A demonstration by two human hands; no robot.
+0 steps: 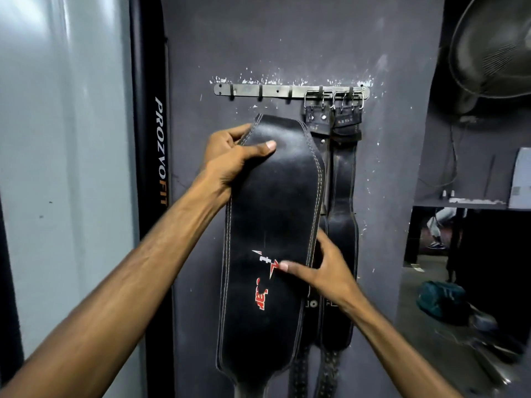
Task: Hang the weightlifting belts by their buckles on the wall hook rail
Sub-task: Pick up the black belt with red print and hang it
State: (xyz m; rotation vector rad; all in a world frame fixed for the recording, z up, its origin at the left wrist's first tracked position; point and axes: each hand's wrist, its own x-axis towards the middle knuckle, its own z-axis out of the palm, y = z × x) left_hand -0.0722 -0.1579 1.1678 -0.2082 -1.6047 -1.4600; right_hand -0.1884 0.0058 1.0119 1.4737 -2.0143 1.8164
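Note:
A wide black leather weightlifting belt [273, 214] with a red and white logo is held upright against the dark wall. My left hand [232, 159] grips its upper left edge, thumb across the front. My right hand [319, 268] pinches its right edge lower down, near the logo. The belt's top end is a little below the metal hook rail [267, 90]; its buckle is hidden. Two other black belts [342, 196] hang by their buckles [333, 100] from the rail's right hooks, partly behind the held belt.
Three bare hooks stand on the rail's left half. A black machine upright marked PROZVOFIT [156, 168] borders the wall on the left. A fan [494, 50] is mounted at upper right, above a shelf [471, 201]. A green bag [442, 297] lies on the floor at right.

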